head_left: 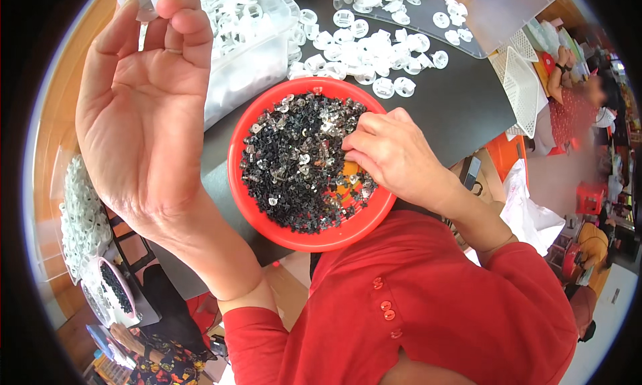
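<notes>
My left hand (144,117) is raised at the upper left, palm showing. Its thumb and fingers pinch a small white plastic piece (144,2), partly cut off by the upper edge of the view. My right hand (398,151) reaches over the right rim of a round red bowl (241,204). The bowl holds a heap of small black and shiny metallic parts (287,164). My right fingertips are closed together down among these parts, and whatever they pinch is hidden. An orange patch of the bowl's bottom (349,174) shows beside them.
White round plastic pieces (368,50) lie scattered on the dark table (461,84). A clear plastic bin (247,77) full of them stands behind the bowl. White baskets (521,84) stand at the right. Another person's hand (127,337) is at the lower left; more people are at the far right.
</notes>
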`<action>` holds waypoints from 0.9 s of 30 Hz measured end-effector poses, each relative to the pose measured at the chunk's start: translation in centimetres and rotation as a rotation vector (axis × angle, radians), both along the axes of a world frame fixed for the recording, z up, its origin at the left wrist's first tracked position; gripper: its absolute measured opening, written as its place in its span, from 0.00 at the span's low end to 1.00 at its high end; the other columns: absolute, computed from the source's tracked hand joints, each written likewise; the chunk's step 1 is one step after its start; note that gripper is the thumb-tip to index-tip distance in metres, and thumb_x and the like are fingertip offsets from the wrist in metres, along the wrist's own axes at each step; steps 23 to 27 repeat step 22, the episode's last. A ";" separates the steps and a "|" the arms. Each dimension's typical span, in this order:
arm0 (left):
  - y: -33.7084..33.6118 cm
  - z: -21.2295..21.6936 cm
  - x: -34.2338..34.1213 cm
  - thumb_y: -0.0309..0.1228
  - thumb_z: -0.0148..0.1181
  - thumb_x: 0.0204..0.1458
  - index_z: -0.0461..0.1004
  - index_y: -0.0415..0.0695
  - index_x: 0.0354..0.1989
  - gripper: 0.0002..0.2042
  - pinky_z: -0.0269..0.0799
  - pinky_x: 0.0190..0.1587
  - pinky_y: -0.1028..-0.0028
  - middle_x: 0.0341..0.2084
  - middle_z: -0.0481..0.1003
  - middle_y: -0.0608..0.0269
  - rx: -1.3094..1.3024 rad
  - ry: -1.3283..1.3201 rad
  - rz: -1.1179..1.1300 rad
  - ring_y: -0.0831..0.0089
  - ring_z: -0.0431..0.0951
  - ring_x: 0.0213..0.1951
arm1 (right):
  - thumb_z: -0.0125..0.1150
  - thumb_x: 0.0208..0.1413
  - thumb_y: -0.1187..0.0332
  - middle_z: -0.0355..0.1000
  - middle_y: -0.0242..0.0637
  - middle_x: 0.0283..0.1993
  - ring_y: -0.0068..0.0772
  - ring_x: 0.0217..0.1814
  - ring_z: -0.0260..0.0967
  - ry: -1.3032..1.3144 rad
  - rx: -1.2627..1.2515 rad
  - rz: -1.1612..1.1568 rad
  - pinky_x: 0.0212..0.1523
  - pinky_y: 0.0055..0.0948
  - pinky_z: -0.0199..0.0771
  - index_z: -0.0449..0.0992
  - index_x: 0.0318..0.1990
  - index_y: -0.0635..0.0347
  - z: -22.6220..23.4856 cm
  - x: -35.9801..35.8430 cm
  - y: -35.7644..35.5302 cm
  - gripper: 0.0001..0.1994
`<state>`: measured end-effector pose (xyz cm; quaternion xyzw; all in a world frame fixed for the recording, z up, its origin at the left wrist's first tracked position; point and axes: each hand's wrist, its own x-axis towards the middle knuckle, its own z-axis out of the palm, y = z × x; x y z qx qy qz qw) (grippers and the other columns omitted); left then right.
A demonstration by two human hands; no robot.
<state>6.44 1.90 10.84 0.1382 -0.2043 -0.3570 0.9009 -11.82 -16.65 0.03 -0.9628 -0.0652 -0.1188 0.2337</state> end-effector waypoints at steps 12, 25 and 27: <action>0.1 -0.1 0.2 0.23 0.47 0.60 0.50 0.26 0.64 0.25 0.64 0.57 0.67 0.60 0.57 0.37 0.201 -0.356 0.289 0.63 0.67 0.49 | 0.63 0.48 0.71 0.64 0.33 0.29 0.34 0.33 0.66 -0.049 -0.221 0.090 0.41 0.33 0.59 0.75 0.29 0.57 -1.0 0.7 0.9 0.03; -1.6 -0.1 -0.7 0.28 0.52 0.60 0.58 0.26 0.60 0.24 0.62 0.59 0.69 0.57 0.61 0.37 0.444 -0.528 0.685 0.65 0.69 0.51 | 0.63 0.52 0.70 0.71 0.30 0.29 0.27 0.27 0.66 0.204 0.507 0.058 0.40 0.32 0.62 0.78 0.33 0.57 3.9 2.3 -2.0 0.03; -1.6 -0.1 -0.7 0.28 0.52 0.60 0.58 0.26 0.60 0.24 0.62 0.59 0.69 0.57 0.61 0.37 0.444 -0.528 0.685 0.65 0.69 0.51 | 0.63 0.52 0.70 0.71 0.30 0.29 0.27 0.27 0.66 0.204 0.507 0.058 0.40 0.32 0.62 0.78 0.33 0.57 3.9 2.3 -2.0 0.03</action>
